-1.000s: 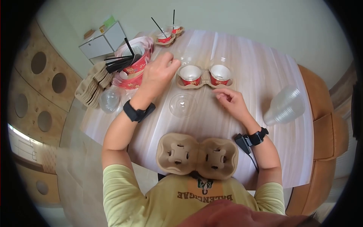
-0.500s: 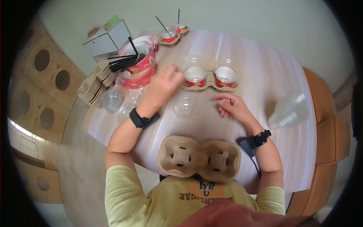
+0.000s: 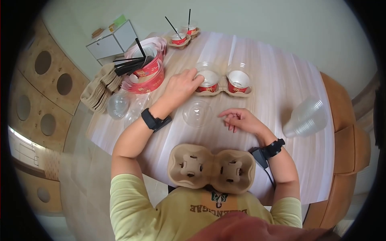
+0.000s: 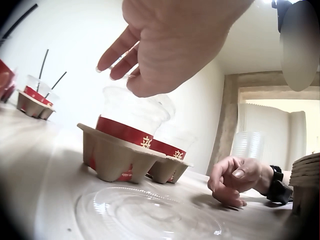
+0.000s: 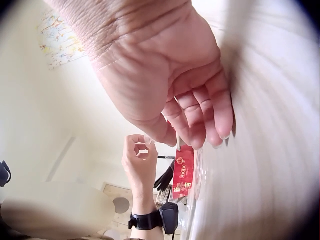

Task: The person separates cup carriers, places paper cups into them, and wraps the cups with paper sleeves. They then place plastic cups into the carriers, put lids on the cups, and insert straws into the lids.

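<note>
- Left hand (image 3: 183, 87): fingers bent, at the rim of the left cup (image 3: 210, 85); whether they pinch the rim or anything clear cannot be told.
- Right hand (image 3: 244, 120): loosely curled, holding nothing, low over the table (image 3: 277, 80), near the lid (image 3: 197, 113).
- Left cup and right cup (image 3: 237, 85): clear, red-banded, upright side by side in the cup tray (image 4: 107, 162).
- Chief hazard, as judged: a sideways push by the left hand could tilt the left cup; the joined tray might then slide and rock the right cup too.
- Second hazard: a hard squeeze could buckle the cup's wall, which looks thin.
- Third hazard: the lid, clear and flat on the table between the person and the tray, could be brushed aside by either forearm.
- In the way: a second tray (image 3: 211, 170) at the near edge, between the two arms; a cable (image 3: 270, 178) beside the right forearm.
- Surroundings: black straws (image 3: 129, 67) over red paper sleeves (image 3: 146, 85) and stacked trays (image 3: 96, 96) to the left; stacked clear cups (image 3: 304, 117) to the right, leaning low; two cups with straws (image 3: 178, 39) at the far edge.
</note>
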